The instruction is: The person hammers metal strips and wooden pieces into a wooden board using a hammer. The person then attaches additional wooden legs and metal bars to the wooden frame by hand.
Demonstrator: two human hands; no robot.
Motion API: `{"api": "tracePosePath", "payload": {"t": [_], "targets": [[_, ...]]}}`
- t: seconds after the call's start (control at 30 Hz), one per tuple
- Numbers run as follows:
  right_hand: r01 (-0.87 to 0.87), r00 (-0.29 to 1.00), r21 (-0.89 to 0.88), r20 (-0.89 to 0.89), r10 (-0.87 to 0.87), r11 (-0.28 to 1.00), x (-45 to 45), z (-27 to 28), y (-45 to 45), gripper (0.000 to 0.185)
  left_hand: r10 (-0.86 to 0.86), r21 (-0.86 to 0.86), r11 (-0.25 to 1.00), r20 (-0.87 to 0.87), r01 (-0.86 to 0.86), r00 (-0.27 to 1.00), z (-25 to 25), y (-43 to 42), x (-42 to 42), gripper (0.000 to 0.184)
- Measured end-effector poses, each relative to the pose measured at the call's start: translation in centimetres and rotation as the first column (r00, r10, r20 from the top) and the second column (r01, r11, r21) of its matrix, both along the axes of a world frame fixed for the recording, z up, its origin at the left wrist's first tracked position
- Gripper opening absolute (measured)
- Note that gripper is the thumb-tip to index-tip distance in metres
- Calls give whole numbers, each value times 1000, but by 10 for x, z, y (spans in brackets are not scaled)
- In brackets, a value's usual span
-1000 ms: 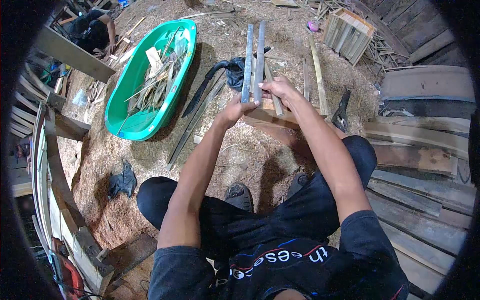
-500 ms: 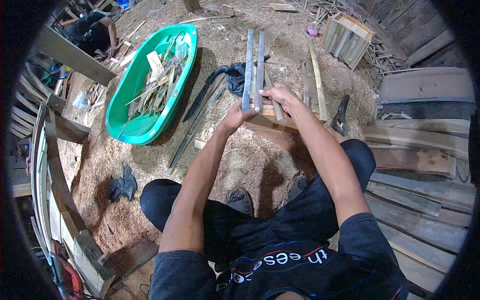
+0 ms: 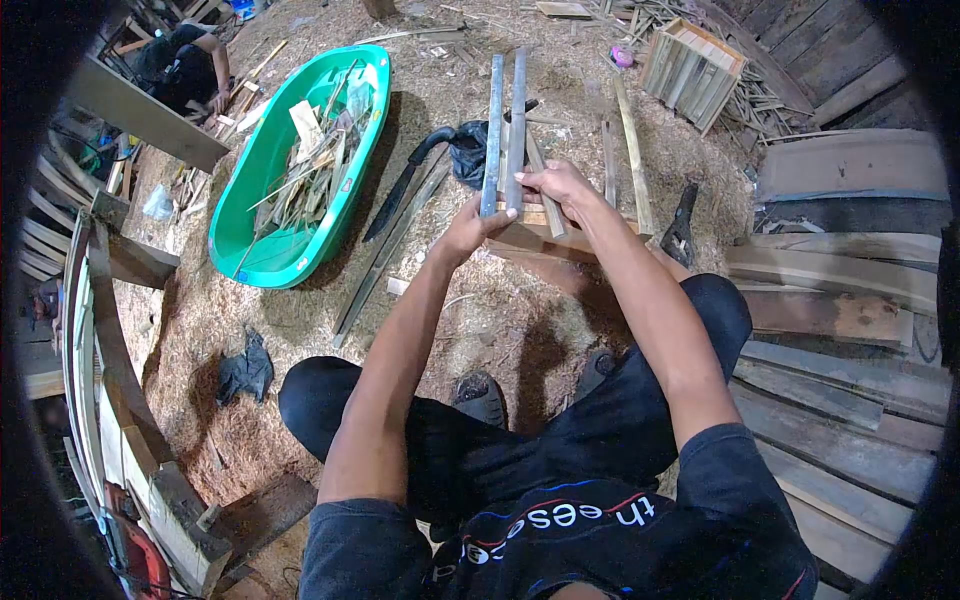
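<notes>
Two narrow grey wooden strips point away from me side by side over a low wooden block (image 3: 590, 246). My left hand (image 3: 468, 230) is closed around the near end of the left strip (image 3: 493, 125), its thumb reaching across to the right strip (image 3: 516, 125). Closed at the right strip's side, my right hand (image 3: 560, 186) pinches it between thumb and fingers. A shorter wood piece (image 3: 541, 180) lies slanted on the block, partly behind my right hand. Left of the strips are a black plastic bag (image 3: 468, 155) and a dark-bladed machete (image 3: 400, 190).
A green plastic tub (image 3: 222, 235) holds wood scraps. Stacked boards (image 3: 840, 395) line the right side, and a slatted wooden crate (image 3: 690, 75) stands at the far right. Another person (image 3: 185, 65) crouches at the far left. Sawdust and shavings cover the ground.
Both hands keep their hold on the strips, which have shifted only very slightly. The camera view has moved a little.
</notes>
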State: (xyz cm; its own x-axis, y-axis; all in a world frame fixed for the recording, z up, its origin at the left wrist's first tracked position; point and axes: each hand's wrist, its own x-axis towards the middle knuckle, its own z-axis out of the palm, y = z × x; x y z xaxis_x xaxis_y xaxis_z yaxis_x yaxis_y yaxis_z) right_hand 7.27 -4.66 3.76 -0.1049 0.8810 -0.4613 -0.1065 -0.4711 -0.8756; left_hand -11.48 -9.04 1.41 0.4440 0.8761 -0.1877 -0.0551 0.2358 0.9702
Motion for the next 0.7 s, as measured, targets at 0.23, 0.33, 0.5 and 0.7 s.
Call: {"api": "tracePosePath", "payload": {"t": [0.23, 0.33, 0.5, 0.7], "targets": [[-5, 1000, -47, -16, 4, 999, -1, -2, 4, 21, -12, -38, 999, 10, 13, 1000, -4, 3, -2, 43], [-3, 1000, -43, -21, 2, 999, 0, -3, 4, 20, -4, -29, 1000, 13, 5, 1000, -3, 2, -2, 40], [-6, 999, -59, -49, 3, 998, -1, 3, 1, 20, 3, -30, 1000, 3, -3, 1000, -3, 1, 0, 37], [-8, 999, -31, -53, 6, 999, 0, -1, 2, 21, 9, 7, 1000, 12, -9, 1000, -2, 0, 1, 38]]}}
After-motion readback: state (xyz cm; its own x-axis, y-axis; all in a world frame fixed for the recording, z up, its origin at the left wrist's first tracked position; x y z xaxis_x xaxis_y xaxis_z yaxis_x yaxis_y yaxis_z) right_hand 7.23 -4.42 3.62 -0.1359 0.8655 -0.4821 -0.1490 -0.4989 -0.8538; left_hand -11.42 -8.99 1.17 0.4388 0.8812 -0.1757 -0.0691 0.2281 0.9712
